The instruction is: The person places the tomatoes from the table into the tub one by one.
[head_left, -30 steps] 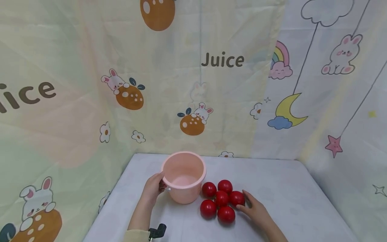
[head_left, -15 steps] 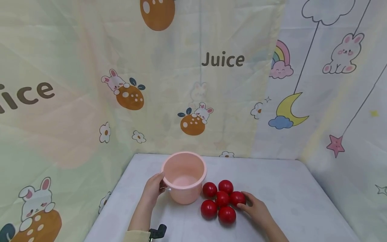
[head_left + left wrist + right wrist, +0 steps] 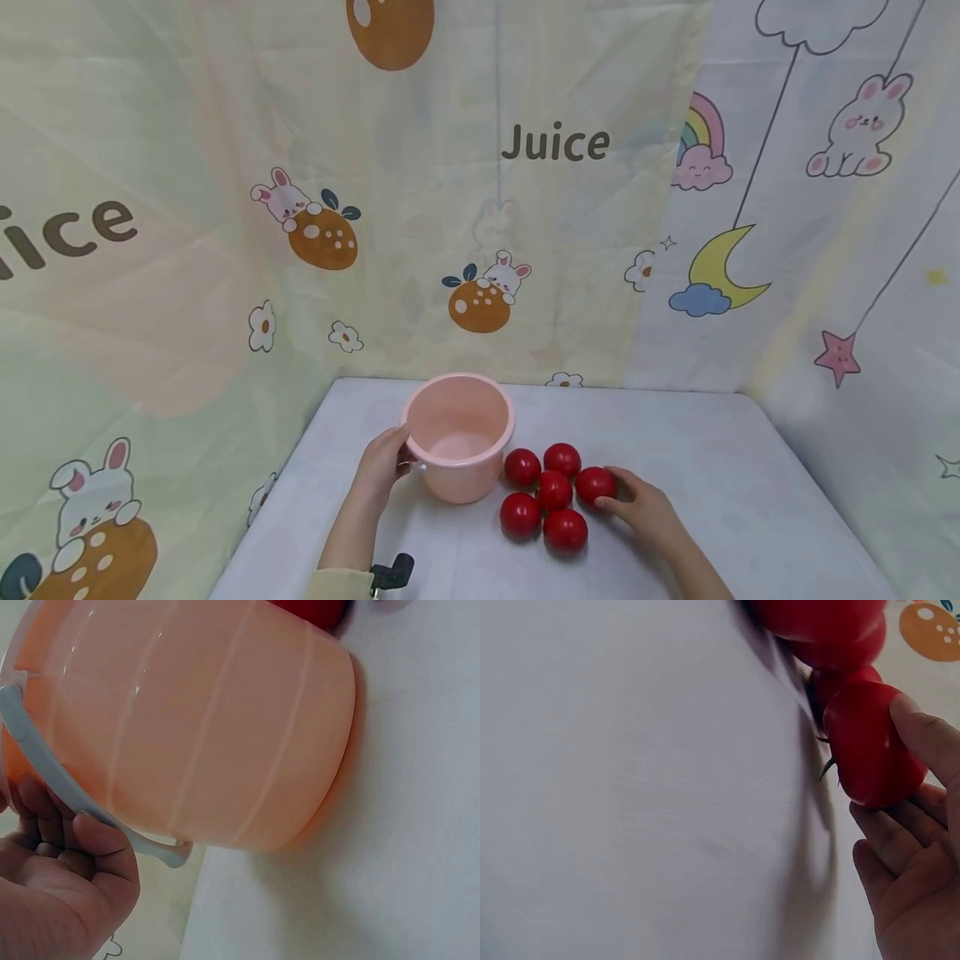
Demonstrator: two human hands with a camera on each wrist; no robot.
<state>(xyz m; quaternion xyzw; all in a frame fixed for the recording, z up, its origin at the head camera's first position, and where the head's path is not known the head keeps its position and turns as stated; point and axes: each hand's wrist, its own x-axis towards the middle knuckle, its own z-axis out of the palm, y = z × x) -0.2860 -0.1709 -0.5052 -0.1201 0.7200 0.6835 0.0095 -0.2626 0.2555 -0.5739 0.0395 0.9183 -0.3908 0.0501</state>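
My left hand (image 3: 384, 462) grips the pink bucket (image 3: 461, 485) at the left side of its rim, a little below the centre of the frame. The bucket stands upright on the white table (image 3: 675, 433), mouth up, its inner floor showing. In the left wrist view my fingers curl at the rim, lower left, right by the pale handle (image 3: 64, 776), which slants down across the bucket's side.

My right hand (image 3: 648, 510), at the lower right of the head view, pinches a red tomato (image 3: 596, 486), thumb on one side and fingers on the other. In the right wrist view this tomato sits at the upper right, its green stem (image 3: 828, 766) pointing to the table; whether it touches the surface I cannot tell. Five other tomatoes (image 3: 554, 490) cluster close to its left, between it and the bucket.

A black strap (image 3: 392, 575) and a pale yellow sleeve (image 3: 337, 583) show at my left wrist, bottom of the frame. Behind the table hangs a printed cloth (image 3: 570, 250) with rabbits, oranges and "Juice".
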